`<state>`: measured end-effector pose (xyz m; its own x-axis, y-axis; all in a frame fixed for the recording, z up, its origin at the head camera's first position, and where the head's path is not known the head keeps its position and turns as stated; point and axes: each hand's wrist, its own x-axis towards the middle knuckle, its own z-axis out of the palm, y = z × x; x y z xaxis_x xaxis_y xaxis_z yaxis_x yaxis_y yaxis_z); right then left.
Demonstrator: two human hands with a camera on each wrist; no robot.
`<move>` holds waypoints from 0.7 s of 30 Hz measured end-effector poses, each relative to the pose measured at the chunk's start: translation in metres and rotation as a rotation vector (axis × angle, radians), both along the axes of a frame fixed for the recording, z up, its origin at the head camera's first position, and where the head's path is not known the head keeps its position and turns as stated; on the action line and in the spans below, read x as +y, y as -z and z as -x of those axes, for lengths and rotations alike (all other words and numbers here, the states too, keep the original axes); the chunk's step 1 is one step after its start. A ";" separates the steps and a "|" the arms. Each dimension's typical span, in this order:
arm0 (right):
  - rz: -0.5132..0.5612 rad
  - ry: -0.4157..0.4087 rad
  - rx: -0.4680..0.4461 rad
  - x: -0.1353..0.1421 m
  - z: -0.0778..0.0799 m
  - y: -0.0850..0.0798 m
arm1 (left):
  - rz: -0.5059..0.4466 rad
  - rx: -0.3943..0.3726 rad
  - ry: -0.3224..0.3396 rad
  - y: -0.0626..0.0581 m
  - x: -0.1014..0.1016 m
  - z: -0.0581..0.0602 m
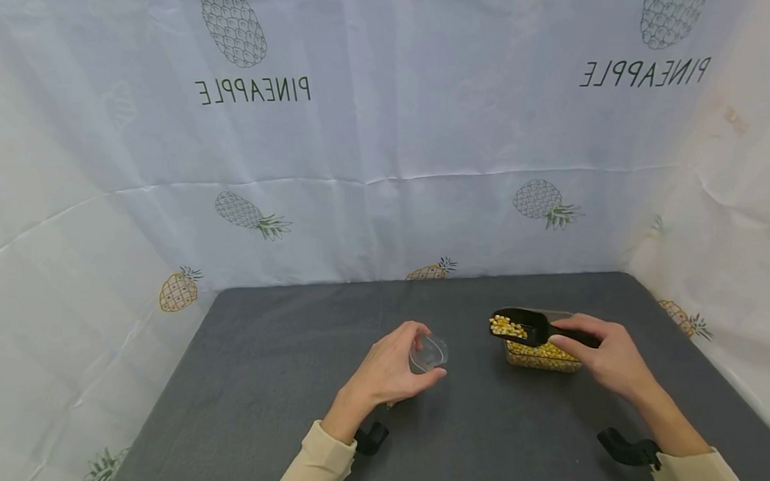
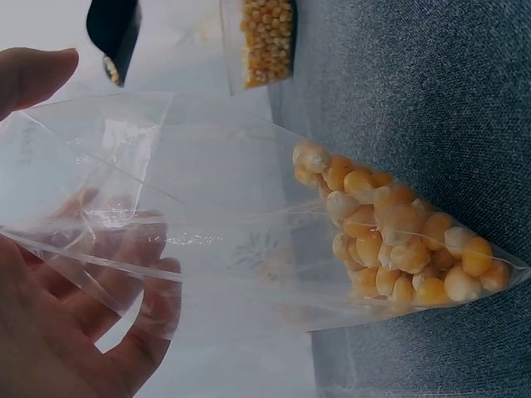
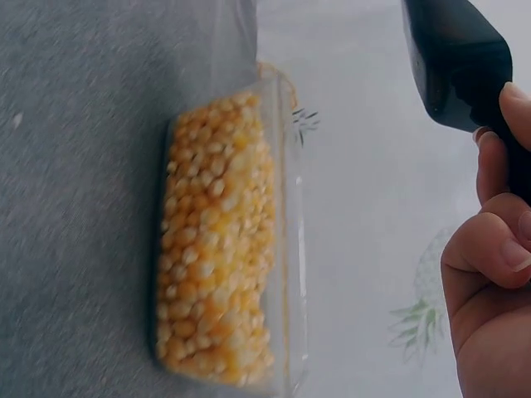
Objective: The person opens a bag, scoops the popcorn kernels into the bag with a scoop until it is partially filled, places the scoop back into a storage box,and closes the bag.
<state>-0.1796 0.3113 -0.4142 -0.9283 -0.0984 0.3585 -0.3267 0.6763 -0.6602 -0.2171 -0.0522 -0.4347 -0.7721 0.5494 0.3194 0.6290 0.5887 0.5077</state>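
My left hand [image 1: 393,365] holds a clear plastic bag [image 2: 216,224] by its mouth, thumb and fingers spread around the opening. Corn kernels [image 2: 406,240] fill the bag's bottom corner, which is near the grey tabletop. In my right hand [image 1: 606,348] is a black scoop [image 1: 536,325], gripped by its handle. Yellow kernels lie toward the scoop's front lip, and the scoop is above a clear rectangular container [image 3: 294,249]. That container stands on the table and holds many corn kernels [image 3: 216,240].
The grey tabletop [image 1: 267,365] ends against a pale curtain [image 1: 378,123] printed with pineapples, which rises at the back and both sides. Each forearm wears a black wrist mount [image 1: 371,438] close to the cuff.
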 end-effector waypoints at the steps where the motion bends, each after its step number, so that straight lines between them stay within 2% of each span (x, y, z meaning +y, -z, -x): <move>1: -0.004 -0.002 0.009 -0.002 0.000 -0.001 | 0.001 0.000 0.000 0.000 0.000 0.000; 21: 0.056 -0.138 0.094 -0.032 0.006 -0.011 | -0.017 0.006 0.010 0.000 -0.001 0.001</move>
<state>-0.1858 0.2797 -0.4032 -0.8695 -0.2003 0.4514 -0.4760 0.5837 -0.6578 -0.2181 -0.0528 -0.4346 -0.7646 0.5518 0.3330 0.6378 0.5736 0.5140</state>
